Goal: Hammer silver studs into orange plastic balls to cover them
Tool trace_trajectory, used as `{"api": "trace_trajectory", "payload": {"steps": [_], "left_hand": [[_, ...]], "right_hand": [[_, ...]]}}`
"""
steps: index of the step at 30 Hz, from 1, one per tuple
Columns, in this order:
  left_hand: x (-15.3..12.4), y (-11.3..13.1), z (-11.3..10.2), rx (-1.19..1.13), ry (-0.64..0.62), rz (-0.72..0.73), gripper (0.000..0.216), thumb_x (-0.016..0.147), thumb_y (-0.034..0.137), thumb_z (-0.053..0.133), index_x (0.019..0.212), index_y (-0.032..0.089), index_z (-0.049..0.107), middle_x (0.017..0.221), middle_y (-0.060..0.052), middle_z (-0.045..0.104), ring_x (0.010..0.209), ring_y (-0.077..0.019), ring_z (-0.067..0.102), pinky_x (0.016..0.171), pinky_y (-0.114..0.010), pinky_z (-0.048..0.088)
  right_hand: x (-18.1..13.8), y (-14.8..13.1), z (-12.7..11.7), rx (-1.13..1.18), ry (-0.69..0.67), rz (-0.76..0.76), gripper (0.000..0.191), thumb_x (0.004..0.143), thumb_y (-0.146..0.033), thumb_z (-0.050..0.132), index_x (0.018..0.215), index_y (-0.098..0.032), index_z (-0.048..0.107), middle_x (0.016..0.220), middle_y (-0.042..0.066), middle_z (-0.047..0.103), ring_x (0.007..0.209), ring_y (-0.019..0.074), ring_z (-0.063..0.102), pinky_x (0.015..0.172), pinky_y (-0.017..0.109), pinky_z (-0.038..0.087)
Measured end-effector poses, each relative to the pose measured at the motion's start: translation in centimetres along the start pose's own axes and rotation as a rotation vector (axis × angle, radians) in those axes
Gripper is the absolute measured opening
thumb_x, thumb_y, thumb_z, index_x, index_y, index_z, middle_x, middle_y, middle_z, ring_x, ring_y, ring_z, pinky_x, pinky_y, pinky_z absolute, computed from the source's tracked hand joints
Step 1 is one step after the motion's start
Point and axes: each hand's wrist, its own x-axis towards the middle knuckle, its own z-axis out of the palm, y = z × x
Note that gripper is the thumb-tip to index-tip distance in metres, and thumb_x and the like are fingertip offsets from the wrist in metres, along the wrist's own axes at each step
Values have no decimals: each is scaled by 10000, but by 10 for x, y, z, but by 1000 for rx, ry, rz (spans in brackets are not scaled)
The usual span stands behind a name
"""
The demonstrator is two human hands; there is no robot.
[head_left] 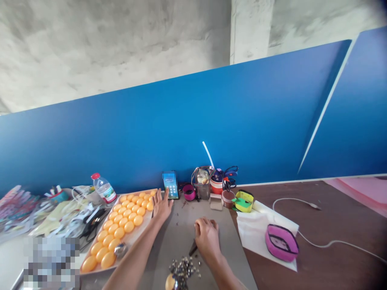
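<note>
My left hand (pixel 161 206) reaches forward with fingers stretched out, its fingertips at the lit screen of a phone (pixel 171 185) that leans against the blue wall. It hovers beside the far end of a tray (pixel 132 237) filled with several orange balls (pixel 121 225). My right hand (pixel 206 237) rests on a grey mat (pixel 178 233) with fingers curled around a dark tool (pixel 192 248) whose tip shows under the palm. A heap of small metal parts (pixel 183 268) lies near my right wrist, with one orange ball (pixel 169 282) beside it.
Cups and jars (pixel 208 185) cluster at the wall, with a green-yellow holder (pixel 243 201). A pink pouch (pixel 281 243) lies on white paper, a white cable (pixel 320 243) runs right. A water bottle (pixel 104 188) and cluttered cables (pixel 75 219) sit left.
</note>
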Motion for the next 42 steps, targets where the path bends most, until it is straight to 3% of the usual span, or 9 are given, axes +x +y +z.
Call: {"api": "trace_trajectory", "payload": {"steps": [17,22,28,42], "left_hand": [[-16,1,-2,25,8,137,402,801,364,461,1183,277,549,1380,-111,301,1288,-342,215,1027,-548,148],[-15,-1,1,34,-4,151,446,799,370,457,1230,266,506,1384,-122,302,1295,-337,209,1030,-552,130],[-8,-1,1,28,43,67,579,822,377,403,1365,206,300,1405,-165,257,1278,-330,250,1017,-539,186],[2,-1,-2,-9,36,14,566,816,377,416,1352,221,329,1411,-149,254,1284,-337,236,1012,-551,186]], "right_hand": [[0,-1,1,-27,9,-2,183,809,-116,464,698,-207,576,709,0,607,691,133,525,781,277,248],[0,-1,1,-28,5,-2,185,809,-116,459,701,-207,578,715,4,610,700,134,527,782,275,250],[0,0,1,-28,-2,2,185,815,-119,454,707,-200,580,719,8,613,707,132,530,800,276,244],[0,-1,-1,-20,-8,-2,183,810,-115,453,721,-204,586,731,8,613,716,131,533,796,273,243]]}}
